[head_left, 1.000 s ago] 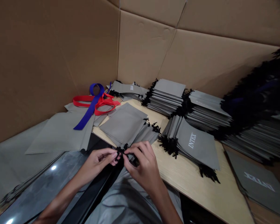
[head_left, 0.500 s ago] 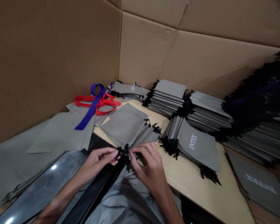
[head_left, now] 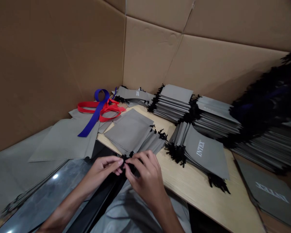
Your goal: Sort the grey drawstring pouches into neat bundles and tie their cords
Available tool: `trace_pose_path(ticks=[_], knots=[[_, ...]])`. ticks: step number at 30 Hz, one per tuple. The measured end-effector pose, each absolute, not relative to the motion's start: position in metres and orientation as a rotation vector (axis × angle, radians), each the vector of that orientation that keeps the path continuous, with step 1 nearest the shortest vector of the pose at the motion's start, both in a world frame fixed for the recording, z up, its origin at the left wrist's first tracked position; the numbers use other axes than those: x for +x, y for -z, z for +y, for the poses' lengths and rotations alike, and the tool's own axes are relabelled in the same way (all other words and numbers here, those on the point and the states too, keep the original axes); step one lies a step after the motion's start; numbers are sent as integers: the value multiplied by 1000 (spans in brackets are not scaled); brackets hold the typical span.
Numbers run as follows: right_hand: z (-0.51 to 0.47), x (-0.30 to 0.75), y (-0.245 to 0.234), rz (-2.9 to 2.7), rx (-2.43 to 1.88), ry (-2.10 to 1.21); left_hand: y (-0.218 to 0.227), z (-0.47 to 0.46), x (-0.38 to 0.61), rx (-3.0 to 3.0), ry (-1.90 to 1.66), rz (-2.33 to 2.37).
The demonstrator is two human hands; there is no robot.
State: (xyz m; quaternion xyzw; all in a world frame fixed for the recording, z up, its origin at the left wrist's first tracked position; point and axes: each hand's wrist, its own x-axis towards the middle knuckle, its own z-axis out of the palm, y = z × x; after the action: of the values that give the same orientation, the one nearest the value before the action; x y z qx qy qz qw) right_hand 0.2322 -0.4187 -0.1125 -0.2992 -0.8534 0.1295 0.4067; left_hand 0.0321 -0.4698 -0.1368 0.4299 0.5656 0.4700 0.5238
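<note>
My left hand and my right hand meet at the near edge of the wooden table. Both pinch the black drawstring cords of a grey pouch that tops a small fanned pile. The fingertips of both hands press together around the cord ends. The cord ends are small and partly hidden by the fingers.
Stacks of grey pouches with black tassels line the back, one fanned pile marked INTEX lies to the right. Red and blue ribbons lie at the left. Cardboard walls enclose the table. A dark glossy surface sits lower left.
My right hand drew away to the right from the cord half a second ago and has now come back to meet my left hand at the drawstring.
</note>
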Motion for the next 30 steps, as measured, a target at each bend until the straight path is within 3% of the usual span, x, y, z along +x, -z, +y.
trace_pose_path(ticks=[30], knots=[[-418,222,122,-2236,-793,-30,140,-473,47,1279,-1245,1559]])
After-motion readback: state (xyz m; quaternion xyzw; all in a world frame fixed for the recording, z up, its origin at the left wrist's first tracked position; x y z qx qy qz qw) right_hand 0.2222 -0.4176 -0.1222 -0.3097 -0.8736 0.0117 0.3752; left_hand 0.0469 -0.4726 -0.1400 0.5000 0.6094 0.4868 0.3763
